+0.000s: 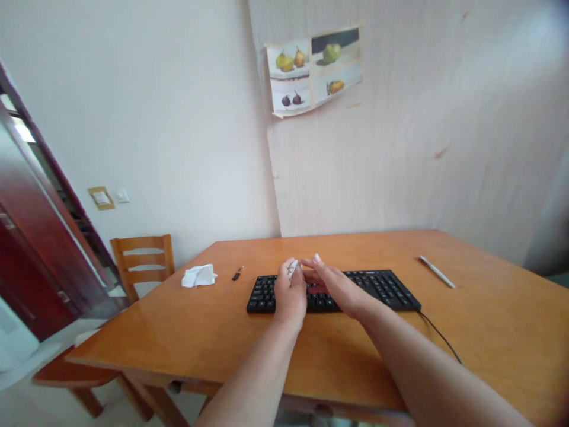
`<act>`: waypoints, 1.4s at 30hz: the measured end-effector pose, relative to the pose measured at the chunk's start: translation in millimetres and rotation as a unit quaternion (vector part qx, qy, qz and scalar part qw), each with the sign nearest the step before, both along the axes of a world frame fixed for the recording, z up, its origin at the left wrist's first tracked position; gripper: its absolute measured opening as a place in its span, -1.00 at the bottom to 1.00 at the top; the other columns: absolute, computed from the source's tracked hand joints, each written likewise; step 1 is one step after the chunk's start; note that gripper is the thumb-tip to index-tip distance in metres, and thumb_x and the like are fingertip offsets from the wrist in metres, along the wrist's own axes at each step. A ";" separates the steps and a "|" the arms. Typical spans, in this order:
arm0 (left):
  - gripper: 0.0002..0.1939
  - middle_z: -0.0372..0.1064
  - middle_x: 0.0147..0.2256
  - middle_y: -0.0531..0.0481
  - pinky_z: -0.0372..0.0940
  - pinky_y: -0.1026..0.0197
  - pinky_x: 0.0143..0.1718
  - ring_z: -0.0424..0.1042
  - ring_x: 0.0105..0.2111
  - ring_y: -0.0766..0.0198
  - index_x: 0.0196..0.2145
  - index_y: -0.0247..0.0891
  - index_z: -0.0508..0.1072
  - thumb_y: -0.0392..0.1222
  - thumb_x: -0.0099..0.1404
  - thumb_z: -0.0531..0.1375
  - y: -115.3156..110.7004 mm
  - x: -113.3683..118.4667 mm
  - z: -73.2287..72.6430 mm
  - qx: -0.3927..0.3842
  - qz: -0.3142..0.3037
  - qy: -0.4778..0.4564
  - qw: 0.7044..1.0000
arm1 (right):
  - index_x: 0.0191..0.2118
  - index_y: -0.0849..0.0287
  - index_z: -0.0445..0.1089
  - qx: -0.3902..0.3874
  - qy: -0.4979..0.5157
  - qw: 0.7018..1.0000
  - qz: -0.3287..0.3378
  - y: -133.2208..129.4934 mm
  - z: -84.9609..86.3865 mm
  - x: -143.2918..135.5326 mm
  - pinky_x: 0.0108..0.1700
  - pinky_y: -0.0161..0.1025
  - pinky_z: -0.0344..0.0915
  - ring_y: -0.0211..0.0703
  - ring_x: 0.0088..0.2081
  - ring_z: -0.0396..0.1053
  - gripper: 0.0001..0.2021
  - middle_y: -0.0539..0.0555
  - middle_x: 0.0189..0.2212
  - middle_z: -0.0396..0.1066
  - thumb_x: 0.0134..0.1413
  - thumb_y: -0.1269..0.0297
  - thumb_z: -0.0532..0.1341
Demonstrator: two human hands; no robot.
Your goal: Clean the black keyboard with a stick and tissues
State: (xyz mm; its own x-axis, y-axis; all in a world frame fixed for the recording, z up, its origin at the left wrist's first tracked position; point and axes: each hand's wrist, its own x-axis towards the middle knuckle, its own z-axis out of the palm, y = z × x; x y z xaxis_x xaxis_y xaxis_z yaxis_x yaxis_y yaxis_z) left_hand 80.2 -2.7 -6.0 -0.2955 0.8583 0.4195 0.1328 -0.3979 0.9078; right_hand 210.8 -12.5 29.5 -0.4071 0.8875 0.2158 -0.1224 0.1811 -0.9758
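A black keyboard (384,289) lies on the wooden table (213,338), its cable running off toward the right front. Above its left half, my left hand (291,295) is closed around a small crumpled white wad (294,268), which looks like tissue. My right hand (336,284) is just to the right over the keys, its fingers apart and pointing toward the left hand; nothing shows in it. Whether its fingertips touch the wad is unclear.
A crumpled white tissue (198,276) and a small dark object (237,274) lie left of the keyboard. A white pen-like stick (437,272) rests at the right. A wooden chair (144,260) stands beyond the table's left edge.
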 end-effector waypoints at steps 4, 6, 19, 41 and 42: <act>-0.68 0.50 -0.10 -0.12 0.35 0.11 -0.05 0.49 -0.13 0.19 0.00 -0.21 0.39 -0.11 0.31 0.16 11.1 -32.3 7.9 -0.019 0.077 0.072 0.994 | 0.05 0.24 0.44 0.077 -0.136 0.963 -0.220 19.9 1.0 19.9 -0.05 -0.06 0.34 0.08 -0.07 0.47 -0.28 0.31 -0.13 0.53 0.27 -0.29 -0.12; -0.74 0.51 -0.17 -0.10 0.36 0.14 -0.11 0.49 -0.19 0.19 -0.07 -0.22 0.42 -0.13 0.30 0.15 18.4 -47.6 14.5 -0.025 0.087 0.141 0.986 | -0.02 0.22 0.47 0.113 -0.270 0.905 -0.309 28.4 -2.8 28.0 -0.04 -0.04 0.31 0.12 -0.06 0.46 -0.35 0.30 -0.16 0.54 0.30 -0.22 -0.12; -0.80 0.54 -0.20 -0.09 0.29 0.16 -0.05 0.46 -0.13 0.16 -0.25 -0.21 0.57 -0.31 0.27 0.15 54.1 -82.3 26.9 -0.042 0.009 0.532 0.846 | 0.22 0.26 0.30 0.184 -0.559 0.777 -0.223 36.0 -39.9 17.4 0.31 0.24 -0.26 0.18 0.36 -0.02 -0.41 0.34 0.26 0.24 0.32 -0.09 -0.03; -0.72 0.53 -0.18 -0.15 0.28 0.11 -0.03 0.44 -0.13 0.10 -0.18 -0.24 0.57 -0.34 0.31 0.07 -1.4 -89.2 24.1 -0.009 -0.046 0.637 0.769 | 0.18 0.25 0.34 0.183 -0.552 0.782 -0.224 35.0 -39.2 19.3 0.31 0.23 -0.26 0.16 0.34 0.02 -0.41 0.34 0.25 0.25 0.30 -0.10 -0.04; -0.72 0.53 -0.18 -0.15 0.28 0.11 -0.03 0.44 -0.13 0.10 -0.18 -0.25 0.57 -0.35 0.31 0.06 -5.1 -89.9 24.3 -0.004 -0.048 0.636 0.770 | 0.18 0.25 0.34 0.182 -0.553 0.782 -0.224 35.2 -39.2 19.4 0.31 0.23 -0.26 0.16 0.34 0.02 -0.41 0.34 0.25 0.25 0.30 -0.10 -0.04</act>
